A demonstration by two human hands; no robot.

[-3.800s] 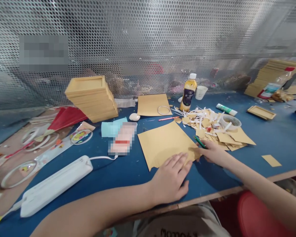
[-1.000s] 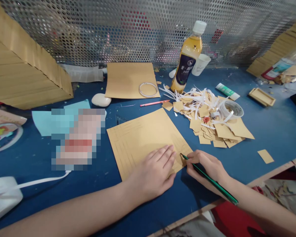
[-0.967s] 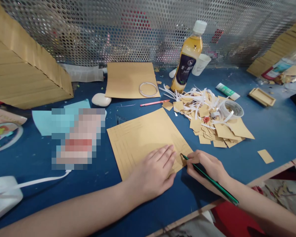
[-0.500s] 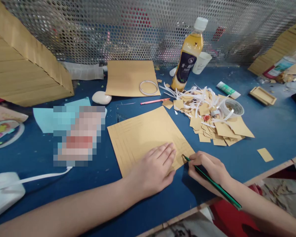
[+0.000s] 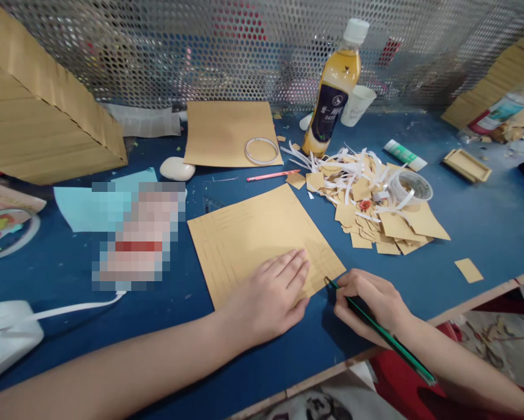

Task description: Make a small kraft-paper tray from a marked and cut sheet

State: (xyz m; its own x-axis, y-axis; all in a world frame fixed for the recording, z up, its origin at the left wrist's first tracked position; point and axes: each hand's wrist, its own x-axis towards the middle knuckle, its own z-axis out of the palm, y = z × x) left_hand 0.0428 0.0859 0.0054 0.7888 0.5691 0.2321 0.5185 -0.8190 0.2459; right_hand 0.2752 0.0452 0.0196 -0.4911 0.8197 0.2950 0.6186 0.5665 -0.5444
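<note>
A square of brown cardboard (image 5: 253, 233) lies turned at an angle on the blue table, with rows of thin pencil lines near its left and right edges. My left hand (image 5: 271, 297) rests flat on its lower part, fingers stretched out and holding nothing. In my right hand (image 5: 369, 303) a green pencil (image 5: 393, 344) is pinched, its tip at the card's lower right edge. Whether the tip touches the card I cannot tell. Part of the card is hidden under my left hand and wrist.
Behind the card lie a red pencil (image 5: 273, 175), a white mouse (image 5: 177, 168) and another brown sheet (image 5: 227, 131) bearing a ring (image 5: 262, 158). A drink bottle (image 5: 332, 93) stands beside a heap of paper scraps (image 5: 367, 204). A blurred phone-like object (image 5: 139, 233) with a cable lies left.
The pencil tip has moved slightly down and right, toward the card's edge. My left hand stays flat on the card. The whole view has shifted a little.
</note>
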